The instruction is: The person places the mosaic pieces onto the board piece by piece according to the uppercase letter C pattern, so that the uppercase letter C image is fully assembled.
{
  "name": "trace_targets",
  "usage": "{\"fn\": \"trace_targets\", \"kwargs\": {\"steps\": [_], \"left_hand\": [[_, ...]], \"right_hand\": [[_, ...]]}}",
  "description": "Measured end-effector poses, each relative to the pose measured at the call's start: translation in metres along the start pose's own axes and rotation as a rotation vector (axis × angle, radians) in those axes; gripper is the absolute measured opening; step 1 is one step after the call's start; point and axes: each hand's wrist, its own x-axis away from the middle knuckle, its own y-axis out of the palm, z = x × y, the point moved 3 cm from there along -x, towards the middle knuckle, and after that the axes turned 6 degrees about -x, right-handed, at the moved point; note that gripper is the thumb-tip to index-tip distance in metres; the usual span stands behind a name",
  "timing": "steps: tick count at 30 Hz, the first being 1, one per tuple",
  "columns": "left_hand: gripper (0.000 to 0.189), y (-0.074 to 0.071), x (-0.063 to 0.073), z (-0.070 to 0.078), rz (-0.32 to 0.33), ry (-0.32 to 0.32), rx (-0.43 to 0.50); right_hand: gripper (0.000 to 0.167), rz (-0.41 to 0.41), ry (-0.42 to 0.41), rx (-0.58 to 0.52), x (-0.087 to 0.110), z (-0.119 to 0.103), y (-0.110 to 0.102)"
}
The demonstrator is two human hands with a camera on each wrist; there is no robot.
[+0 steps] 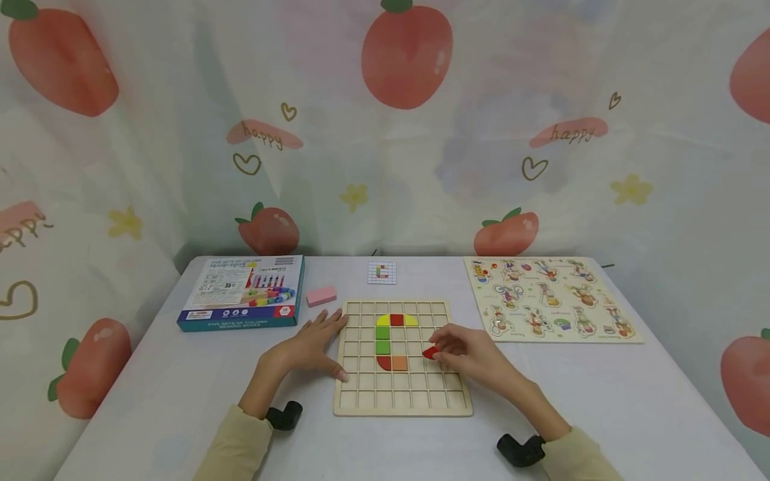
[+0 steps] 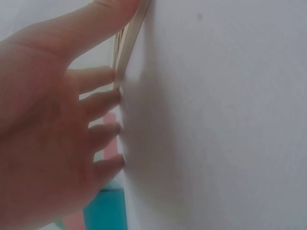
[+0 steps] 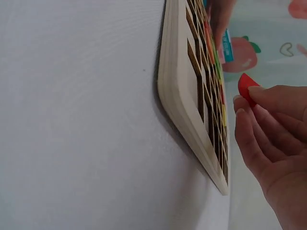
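Note:
A wooden grid board [image 1: 361, 401] lies on the table between both hands. Set into its cells are yellow rounded pieces, a red square [image 1: 397, 320], two green squares [image 1: 382, 339], a red rounded piece [image 1: 384, 363] and an orange square [image 1: 400, 363]. My right hand [image 1: 472, 354] pinches a red quarter-round block [image 3: 246, 87] between thumb and fingers, held above the board's right half. The left hand [image 1: 309, 346] rests at the board's left edge, fingers spread, thumb and fingertips touching the rim. In the left wrist view its fingers [image 2: 98, 103] reach to the board's side.
A pink block [image 1: 321, 296] lies behind the left hand, beside a flat blue-edged box [image 1: 240, 294]. Behind the board is a small pattern card [image 1: 381, 272]. A wooden picture puzzle [image 1: 550, 300] lies at the back right. A printed cloth hangs behind the table.

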Motion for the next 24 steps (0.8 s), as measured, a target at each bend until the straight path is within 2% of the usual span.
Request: {"fn": "trace_targets", "kwargs": {"steps": [9, 15, 24], "left_hand": [[0.113, 0.001, -0.002, 0.000, 0.003, 0.006, 0.002], [0.113, 0.001, -0.001, 0.001, 0.004, 0.011, 0.003], [0.113, 0.000, -0.001, 0.002, 0.006, 0.013, 0.001]], "right_hand": [[0.010, -0.059, -0.034, 0.030, -0.009, -0.003, 0.012], [0.007, -0.098, -0.020, 0.051, -0.013, -0.006, 0.020], [0.010, -0.093, -0.080, 0.154, -0.020, -0.010, 0.027]]}}
